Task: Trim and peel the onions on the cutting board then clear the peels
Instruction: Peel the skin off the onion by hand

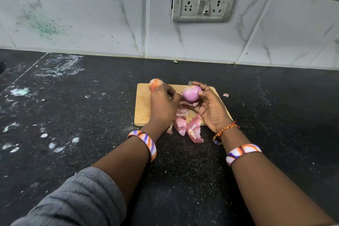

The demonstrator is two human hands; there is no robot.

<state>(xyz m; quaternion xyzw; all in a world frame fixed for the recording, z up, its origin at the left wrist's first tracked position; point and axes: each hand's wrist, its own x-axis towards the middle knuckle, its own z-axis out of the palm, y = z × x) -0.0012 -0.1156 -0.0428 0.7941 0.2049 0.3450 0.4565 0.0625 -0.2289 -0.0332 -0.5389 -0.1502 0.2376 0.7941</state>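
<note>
Two hands worked over the cutting board near the worktop's back edge. My right hand gripped the peeled onion above the board. My left hand was curled beside it; I couldn't tell what it pinched. Another onion sat at the board's far left corner; peels spilled over its near edge.
</note>
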